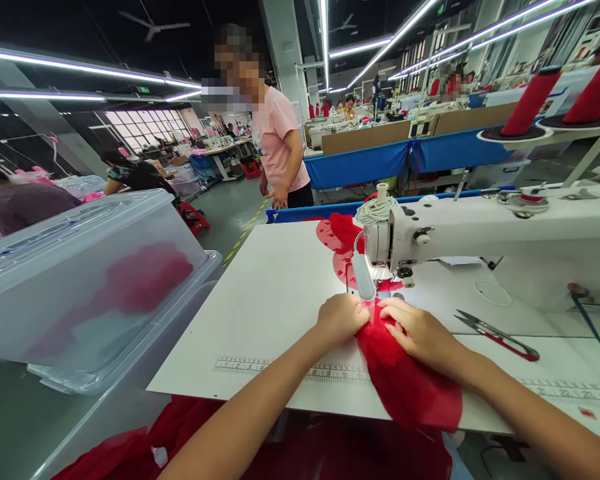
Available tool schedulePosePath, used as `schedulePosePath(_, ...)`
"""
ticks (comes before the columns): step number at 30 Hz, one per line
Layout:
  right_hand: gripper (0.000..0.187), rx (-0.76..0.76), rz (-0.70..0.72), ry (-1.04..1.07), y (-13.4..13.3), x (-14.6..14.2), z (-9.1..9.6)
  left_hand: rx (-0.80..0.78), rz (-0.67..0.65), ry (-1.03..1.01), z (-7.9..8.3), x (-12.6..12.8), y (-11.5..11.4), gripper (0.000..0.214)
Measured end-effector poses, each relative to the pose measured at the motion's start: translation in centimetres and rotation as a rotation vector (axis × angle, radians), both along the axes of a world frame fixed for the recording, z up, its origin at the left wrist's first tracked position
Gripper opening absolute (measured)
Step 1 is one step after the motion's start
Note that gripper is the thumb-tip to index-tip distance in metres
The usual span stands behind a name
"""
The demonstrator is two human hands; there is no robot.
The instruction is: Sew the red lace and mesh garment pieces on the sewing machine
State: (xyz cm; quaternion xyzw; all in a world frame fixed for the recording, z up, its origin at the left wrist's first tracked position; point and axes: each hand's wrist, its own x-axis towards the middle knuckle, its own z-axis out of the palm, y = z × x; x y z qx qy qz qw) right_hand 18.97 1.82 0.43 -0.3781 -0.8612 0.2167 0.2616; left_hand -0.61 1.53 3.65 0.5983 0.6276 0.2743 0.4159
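Note:
Red fabric (405,373) runs from under the needle of a white sewing machine (455,230) toward me and hangs over the table's front edge. My left hand (343,317) grips the fabric's left edge just in front of the presser foot, fingers closed. On the other side, my right hand (415,327) is pressed onto the cloth with bent fingers, pinching it near the needle. Behind the needle lies a sheer red piece with dark red spots (343,257). To the right of my right hand rest thread snips (497,335) with red-edged handles.
Clear plastic bins (95,280) stand at the left. A printed ruler (290,370) runs along the white table (240,300). Red thread cones (533,103) stand at upper right. A person in a pink shirt (280,133) stands beyond the table. More red cloth (180,433) lies below the front edge.

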Motion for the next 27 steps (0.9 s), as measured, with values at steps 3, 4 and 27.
schedulePosePath(3, 0.028, 0.032, 0.07, -0.039, 1.0, 1.1, -0.5, 0.119, 0.067, 0.12, 0.2, 0.0, 0.7, 0.039)
schedulePosePath(4, 0.03, 0.054, 0.088, -0.043, 1.3, 1.3, -0.9, 0.151, 0.093, 0.14, 0.2, 0.1, 0.8, 0.035)
schedulePosePath(27, 0.036, 0.395, 0.094, -0.025, 1.5, 1.8, -2.1, 0.915, -0.517, 1.011, -4.6, 0.0, -1.4, 0.037)
